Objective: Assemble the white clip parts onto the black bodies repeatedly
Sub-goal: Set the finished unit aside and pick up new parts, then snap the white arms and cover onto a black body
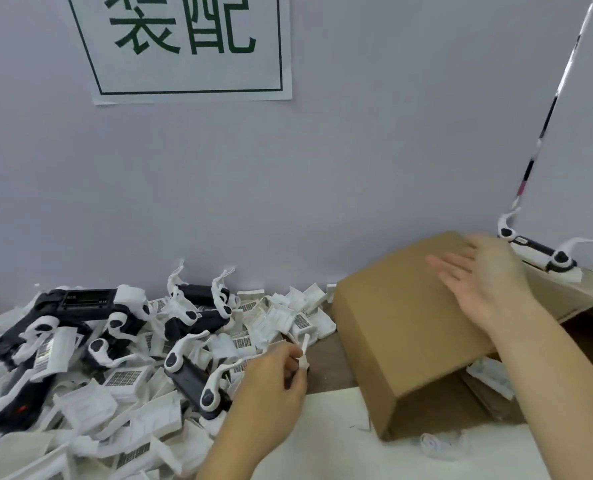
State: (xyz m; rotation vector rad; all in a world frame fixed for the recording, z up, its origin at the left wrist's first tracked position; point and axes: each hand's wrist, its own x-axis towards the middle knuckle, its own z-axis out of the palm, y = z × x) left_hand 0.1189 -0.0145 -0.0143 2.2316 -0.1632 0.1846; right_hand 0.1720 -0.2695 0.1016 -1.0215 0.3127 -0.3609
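A heap of black bodies (189, 375) and white clip parts (87, 407) covers the left of the table. My left hand (271, 386) is at the heap's right edge and pinches a small white clip part (304, 344) between its fingertips. My right hand (482, 275) is spread flat with straight fingers over the flap of a cardboard box (402, 327) and holds nothing. A black body with white clips on both ends (537, 251) is in the air just past my right hand, above the box.
The cardboard box stands open at the right, with white parts (489, 372) inside. A white sheet (340, 441) lies on the near table. A grey wall with a green-lettered sign (184, 46) closes the back. A white partition (586, 133) stands at the right.
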